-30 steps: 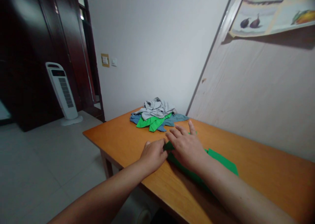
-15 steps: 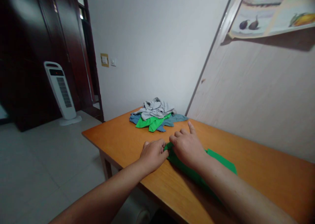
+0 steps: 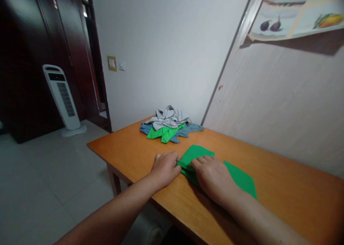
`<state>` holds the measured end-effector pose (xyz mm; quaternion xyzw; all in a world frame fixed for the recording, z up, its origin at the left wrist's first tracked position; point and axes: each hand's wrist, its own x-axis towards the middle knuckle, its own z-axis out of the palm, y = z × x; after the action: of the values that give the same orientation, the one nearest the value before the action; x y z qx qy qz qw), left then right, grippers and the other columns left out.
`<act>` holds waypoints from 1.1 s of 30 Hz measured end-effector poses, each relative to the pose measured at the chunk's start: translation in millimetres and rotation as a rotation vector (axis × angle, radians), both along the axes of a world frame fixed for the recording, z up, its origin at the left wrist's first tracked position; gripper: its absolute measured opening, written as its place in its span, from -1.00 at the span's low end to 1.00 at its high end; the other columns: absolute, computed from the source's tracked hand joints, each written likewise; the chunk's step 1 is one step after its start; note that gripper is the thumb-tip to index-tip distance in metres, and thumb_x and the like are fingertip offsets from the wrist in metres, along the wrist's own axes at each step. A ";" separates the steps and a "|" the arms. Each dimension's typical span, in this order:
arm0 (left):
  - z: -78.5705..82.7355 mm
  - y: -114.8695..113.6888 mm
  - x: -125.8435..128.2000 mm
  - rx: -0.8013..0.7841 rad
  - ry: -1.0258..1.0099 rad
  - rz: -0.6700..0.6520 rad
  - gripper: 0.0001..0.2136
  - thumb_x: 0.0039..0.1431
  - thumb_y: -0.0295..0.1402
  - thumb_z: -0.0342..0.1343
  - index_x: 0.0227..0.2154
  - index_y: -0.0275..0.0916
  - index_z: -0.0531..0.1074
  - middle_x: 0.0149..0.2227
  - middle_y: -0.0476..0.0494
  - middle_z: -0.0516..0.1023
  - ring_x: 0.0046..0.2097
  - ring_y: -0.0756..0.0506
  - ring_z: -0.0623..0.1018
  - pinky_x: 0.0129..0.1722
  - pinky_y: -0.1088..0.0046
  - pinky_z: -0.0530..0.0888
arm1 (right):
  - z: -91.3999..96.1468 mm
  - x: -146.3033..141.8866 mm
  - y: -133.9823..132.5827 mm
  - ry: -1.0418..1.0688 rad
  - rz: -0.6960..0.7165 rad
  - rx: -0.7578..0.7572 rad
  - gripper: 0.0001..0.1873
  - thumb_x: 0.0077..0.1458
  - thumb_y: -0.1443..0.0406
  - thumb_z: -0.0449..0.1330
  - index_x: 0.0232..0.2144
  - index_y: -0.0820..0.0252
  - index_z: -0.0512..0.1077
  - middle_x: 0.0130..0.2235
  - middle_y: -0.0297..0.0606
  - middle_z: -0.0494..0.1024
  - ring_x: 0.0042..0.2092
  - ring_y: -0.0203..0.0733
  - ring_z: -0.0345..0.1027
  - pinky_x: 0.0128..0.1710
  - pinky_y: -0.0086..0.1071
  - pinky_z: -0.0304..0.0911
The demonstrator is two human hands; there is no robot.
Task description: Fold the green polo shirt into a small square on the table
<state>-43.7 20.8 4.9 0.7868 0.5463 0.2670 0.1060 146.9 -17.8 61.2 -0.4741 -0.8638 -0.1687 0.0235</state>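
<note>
A green cloth garment [image 3: 197, 151], partly folded, lies on the wooden table in front of me. My left hand [image 3: 166, 168] is closed on its left edge, the thumb and fingers pinching the fabric. Over the middle of the garment, my right hand [image 3: 213, 175] has its fingers curled down onto the fabric and closed on a fold of it. A flap shows beyond my right fingers, and another part spreads to the right of that wrist. My right hand and forearm hide the garment's middle.
A rumpled pile of grey, green and blue clothes [image 3: 169, 125] sits at the table's far corner by the wall. The table's [image 3: 120, 144] near edge runs below my forearms. A white tower heater [image 3: 63, 98] stands on the floor at left, by a dark door.
My right hand has drawn back toward me, its raised index finger now curled down. A green flap now lies exposed beyond it. My left hand keeps its pinch at nearly the same spot.
</note>
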 end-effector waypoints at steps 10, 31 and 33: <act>-12.3 15.3 -7.7 -0.115 -0.348 0.074 -0.91 0.16 -0.37 0.01 -0.31 -0.16 0.39 -0.37 0.07 0.52 -0.29 -0.04 0.48 -0.30 0.48 0.32 | -23.7 11.2 -15.8 0.090 -0.066 -0.085 -0.75 0.21 0.42 0.07 -0.15 0.07 0.48 -0.26 -0.28 0.57 -0.17 -0.12 0.36 -0.17 -0.32 0.08; 18.4 11.0 3.3 0.104 -0.226 -0.260 -0.79 0.25 -0.39 -0.06 -0.24 -0.17 0.50 -0.15 -0.15 0.56 -0.05 -0.15 0.49 -0.02 0.33 0.38 | -32.9 74.8 -3.5 1.187 -0.240 -0.083 -0.54 0.27 0.00 -0.01 -0.10 0.12 0.54 -0.07 -0.17 0.62 -0.02 -0.05 0.48 0.02 -0.21 0.32; 26.2 20.3 11.3 0.112 -0.211 -0.306 -0.75 0.28 -0.38 -0.07 -0.17 -0.18 0.52 -0.11 -0.17 0.56 -0.02 -0.15 0.49 0.02 0.32 0.39 | -35.7 94.0 6.0 1.299 -0.315 -0.037 -0.53 0.24 -0.02 0.02 -0.13 0.15 0.54 -0.12 -0.14 0.63 -0.04 -0.01 0.49 0.01 -0.17 0.33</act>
<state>-32.4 41.1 31.1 0.8330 0.3902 0.3589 0.1582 240.9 -11.8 25.5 -0.6000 -0.5974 0.1645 0.5060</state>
